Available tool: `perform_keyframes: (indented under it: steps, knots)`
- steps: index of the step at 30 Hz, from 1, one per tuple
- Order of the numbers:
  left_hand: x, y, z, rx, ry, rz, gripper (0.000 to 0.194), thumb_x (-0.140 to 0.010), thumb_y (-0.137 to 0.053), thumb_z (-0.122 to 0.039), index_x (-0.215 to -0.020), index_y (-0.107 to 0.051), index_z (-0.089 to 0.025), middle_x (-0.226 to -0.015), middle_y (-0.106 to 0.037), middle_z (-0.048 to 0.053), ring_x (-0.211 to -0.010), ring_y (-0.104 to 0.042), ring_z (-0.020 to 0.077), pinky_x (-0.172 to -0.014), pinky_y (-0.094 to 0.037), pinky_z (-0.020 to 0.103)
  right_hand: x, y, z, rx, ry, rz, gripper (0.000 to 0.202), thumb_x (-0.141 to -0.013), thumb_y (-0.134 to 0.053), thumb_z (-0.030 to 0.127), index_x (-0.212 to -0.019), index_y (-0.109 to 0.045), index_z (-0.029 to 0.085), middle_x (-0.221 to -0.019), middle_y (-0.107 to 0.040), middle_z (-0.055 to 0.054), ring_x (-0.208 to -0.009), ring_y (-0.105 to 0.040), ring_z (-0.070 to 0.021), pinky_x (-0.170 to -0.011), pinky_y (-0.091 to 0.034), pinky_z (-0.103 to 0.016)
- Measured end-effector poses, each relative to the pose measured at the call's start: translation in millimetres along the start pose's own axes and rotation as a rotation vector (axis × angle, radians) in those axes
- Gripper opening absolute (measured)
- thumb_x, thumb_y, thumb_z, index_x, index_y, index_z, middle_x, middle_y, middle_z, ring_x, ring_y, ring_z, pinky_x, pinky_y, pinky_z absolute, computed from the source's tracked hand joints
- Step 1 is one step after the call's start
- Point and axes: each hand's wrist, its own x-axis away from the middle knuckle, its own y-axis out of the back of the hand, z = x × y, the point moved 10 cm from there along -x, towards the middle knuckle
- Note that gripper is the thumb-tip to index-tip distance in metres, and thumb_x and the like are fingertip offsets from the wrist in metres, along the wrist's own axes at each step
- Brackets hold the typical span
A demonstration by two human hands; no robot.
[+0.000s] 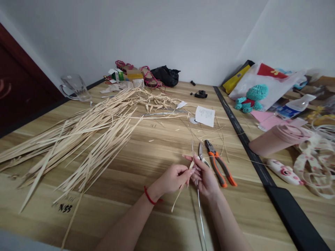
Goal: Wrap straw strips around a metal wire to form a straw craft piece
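Close in front of me, my left hand (173, 178) pinches a pale flat straw strip (177, 199), its loose tail hanging below the fingers. My right hand (206, 179) touches it from the right, closed round a thin metal wire (200, 212) that runs down toward me; its upper tip sticks out above the fingers. The strip crosses the wire between both hands, though fingers hide exactly how they meet. Just beyond the right hand lie scissors (200, 150) and orange-and-grey pliers (219, 165).
Straw strips (86, 134) spread over the table's left, with braided pieces (154, 101) behind. A glass mug (75, 87) stands back left. A written paper (205, 116) lies mid-table. Beyond a black seam (235, 130) are a pink roll (274, 139), a teal crocheted doll (253, 97) and a bottle (295, 106).
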Motion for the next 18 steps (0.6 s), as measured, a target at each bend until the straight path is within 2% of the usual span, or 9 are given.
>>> perform_keyframes:
  steps: [11, 18]
  knots:
    - [2, -0.4, -7, -0.096, -0.083, -0.003, 0.039, -0.087, -0.040, -0.036, -0.054, -0.044, -0.016, -0.050, -0.041, -0.003, -0.048, -0.036, 0.0077, -0.047, -0.027, 0.021, -3, 8, 2, 0.137, 0.088, -0.056, 0.032, -0.068, -0.073, 0.036, -0.084, -0.067, 0.009, -0.040, -0.023, 0.013, -0.035, -0.010, -0.0011, -0.027, -0.012, -0.012]
    - [4, -2.1, -12, -0.068, -0.073, 0.012, 0.039, -0.086, -0.041, -0.037, -0.053, -0.044, -0.016, -0.049, -0.041, -0.004, -0.047, -0.036, 0.0074, -0.046, -0.028, 0.021, 0, 6, 5, 0.161, 0.102, -0.046, 0.034, -0.067, -0.073, 0.038, -0.085, -0.067, 0.009, -0.040, -0.023, 0.013, -0.035, -0.011, -0.0012, -0.027, -0.012, -0.012]
